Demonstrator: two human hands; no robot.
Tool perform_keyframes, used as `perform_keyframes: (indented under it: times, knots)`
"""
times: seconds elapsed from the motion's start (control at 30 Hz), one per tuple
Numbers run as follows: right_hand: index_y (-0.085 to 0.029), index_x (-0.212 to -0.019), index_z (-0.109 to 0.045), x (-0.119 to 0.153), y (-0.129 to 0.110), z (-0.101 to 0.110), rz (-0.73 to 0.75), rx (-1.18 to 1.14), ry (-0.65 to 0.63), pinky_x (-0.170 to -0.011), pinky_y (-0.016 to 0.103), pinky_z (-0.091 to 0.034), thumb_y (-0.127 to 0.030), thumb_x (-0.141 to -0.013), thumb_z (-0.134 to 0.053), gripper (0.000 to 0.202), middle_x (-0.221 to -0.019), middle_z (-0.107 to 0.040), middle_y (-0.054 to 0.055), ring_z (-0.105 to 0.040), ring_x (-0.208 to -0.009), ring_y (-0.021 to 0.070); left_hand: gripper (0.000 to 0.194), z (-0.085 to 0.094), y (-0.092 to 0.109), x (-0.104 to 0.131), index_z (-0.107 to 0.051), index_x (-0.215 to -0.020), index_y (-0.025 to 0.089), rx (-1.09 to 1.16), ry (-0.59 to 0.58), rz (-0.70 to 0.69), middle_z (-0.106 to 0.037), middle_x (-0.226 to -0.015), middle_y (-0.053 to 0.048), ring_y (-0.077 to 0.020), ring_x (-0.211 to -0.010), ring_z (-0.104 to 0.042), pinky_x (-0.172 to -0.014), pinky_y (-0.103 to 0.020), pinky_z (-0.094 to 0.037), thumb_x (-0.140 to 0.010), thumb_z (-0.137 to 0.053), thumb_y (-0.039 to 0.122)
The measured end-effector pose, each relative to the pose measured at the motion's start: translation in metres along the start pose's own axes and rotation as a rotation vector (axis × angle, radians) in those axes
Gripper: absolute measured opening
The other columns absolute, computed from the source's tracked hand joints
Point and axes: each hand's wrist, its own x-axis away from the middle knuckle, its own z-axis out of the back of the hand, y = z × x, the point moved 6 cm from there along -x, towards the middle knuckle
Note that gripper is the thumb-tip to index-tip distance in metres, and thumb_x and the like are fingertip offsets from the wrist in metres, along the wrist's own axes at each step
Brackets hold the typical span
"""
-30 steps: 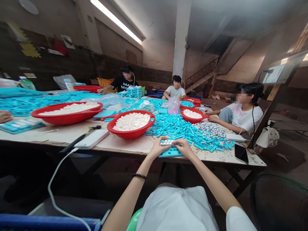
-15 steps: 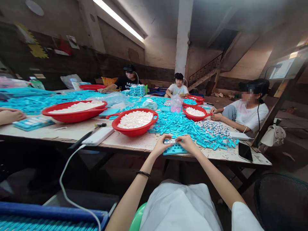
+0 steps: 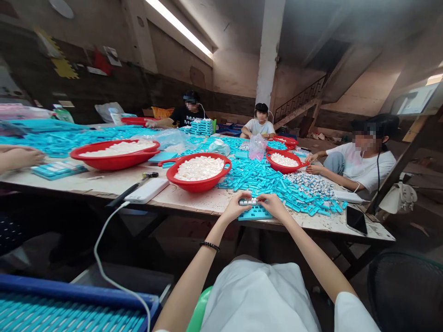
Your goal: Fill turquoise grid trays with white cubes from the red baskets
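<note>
Between the fingertips of my two hands is a short row of small white block-like pieces (image 3: 248, 202). My left hand (image 3: 234, 208) is closed at its left end, with thumb and fingers bent round it. At the other end my right hand (image 3: 274, 206) pinches with its fingertips. Just below and in front lies a blue slotted tray (image 3: 256, 213) at the table edge, with dark openings in its face. The fingers partly hide the row, so how it joins the tray cannot be made out.
Loose blue plastic pieces (image 3: 256, 177) are heaped behind my hands, beside a pile of small white-and-blue parts (image 3: 313, 183). A red basin (image 3: 197, 184) of white pieces stands to the left. A phone (image 3: 356, 220) and power bank (image 3: 147, 191) lie on the table (image 3: 194, 203). Several co-workers sit around it.
The view has turned slightly left, so the scene sits further right. Both hands stay close together at the tray, and the row of white pieces shows a little more clearly between them.
</note>
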Motion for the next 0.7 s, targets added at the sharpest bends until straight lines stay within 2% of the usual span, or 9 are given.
perform_keyframes:
  times: [0.33, 0.4, 0.47, 0.53, 0.57, 0.63, 0.7]
  knots:
    - [-0.024, -0.096, -0.076, -0.002, 0.001, -0.003, 0.035, 0.076, -0.03, -0.085, 0.032, -0.053, -0.01, -0.087, -0.061, 0.022, -0.093, -0.078, 0.003, -0.073, -0.088, 0.0215, 0.041, -0.003, 0.003, 0.002, -0.065, -0.105, 0.02, -0.045, -0.007, 0.032, -0.071, -0.106, -0.006, -0.0249, -0.104, -0.068, -0.096, -0.041, -0.052, -0.068, -0.079, 0.026]
    - [-0.023, -0.097, -0.075, 0.002, -0.001, -0.002, 0.052, 0.093, 0.015, -0.088, 0.034, -0.052, -0.013, -0.088, -0.061, 0.02, -0.097, -0.076, 0.004, -0.071, -0.094, 0.0222, 0.033, -0.004, 0.005, 0.004, -0.066, -0.102, 0.02, -0.082, 0.031, 0.032, -0.072, -0.106, -0.006, -0.025, -0.106, -0.067, -0.097, -0.04, -0.051, -0.071, -0.075, 0.026]
    - [-0.023, -0.101, -0.073, 0.009, -0.002, 0.001, 0.066, 0.088, 0.1, -0.092, 0.036, -0.05, -0.018, -0.089, -0.062, 0.017, -0.105, -0.073, 0.006, -0.067, -0.104, 0.0235, 0.022, 0.003, 0.01, 0.003, -0.066, -0.098, 0.02, -0.137, 0.101, 0.032, -0.072, -0.107, -0.007, -0.025, -0.108, -0.066, -0.097, -0.039, -0.05, -0.077, -0.069, 0.027]
    - [-0.023, -0.104, -0.072, 0.017, 0.0, 0.004, 0.056, 0.056, 0.18, -0.096, 0.037, -0.049, -0.025, -0.092, -0.061, 0.016, -0.111, -0.07, 0.008, -0.063, -0.11, 0.0243, 0.016, 0.022, 0.021, -0.001, -0.066, -0.096, 0.02, -0.237, 0.208, 0.015, -0.072, -0.106, -0.007, -0.025, -0.109, -0.065, -0.097, -0.038, -0.049, -0.082, -0.062, 0.028]
    - [-0.024, -0.106, -0.071, 0.019, 0.003, 0.005, 0.041, 0.035, 0.207, -0.096, 0.037, -0.049, -0.028, -0.093, -0.06, 0.017, -0.112, -0.068, 0.008, -0.063, -0.111, 0.0246, 0.015, 0.038, 0.029, -0.004, -0.065, -0.095, 0.02, -0.307, 0.268, 0.002, -0.072, -0.105, -0.007, -0.025, -0.107, -0.065, -0.097, -0.038, -0.048, -0.084, -0.059, 0.028]
    - [-0.024, -0.107, -0.071, 0.023, 0.009, 0.005, 0.0, -0.008, 0.243, -0.095, 0.039, -0.049, -0.034, -0.094, -0.059, 0.02, -0.112, -0.067, 0.008, -0.062, -0.11, 0.0253, 0.017, 0.078, 0.048, -0.01, -0.065, -0.096, 0.02, -0.481, 0.384, -0.003, -0.072, -0.105, -0.007, -0.0252, -0.105, -0.065, -0.097, -0.038, -0.048, -0.086, -0.054, 0.028]
    - [-0.023, -0.108, -0.07, 0.023, 0.015, 0.004, -0.036, -0.04, 0.257, -0.094, 0.04, -0.049, -0.036, -0.095, -0.057, 0.023, -0.112, -0.067, 0.009, -0.062, -0.109, 0.0259, 0.019, 0.125, 0.063, -0.017, -0.065, -0.097, 0.019, -0.681, 0.467, 0.068, -0.073, -0.104, -0.009, -0.0261, -0.105, -0.065, -0.097, -0.037, -0.047, -0.088, -0.05, 0.026]
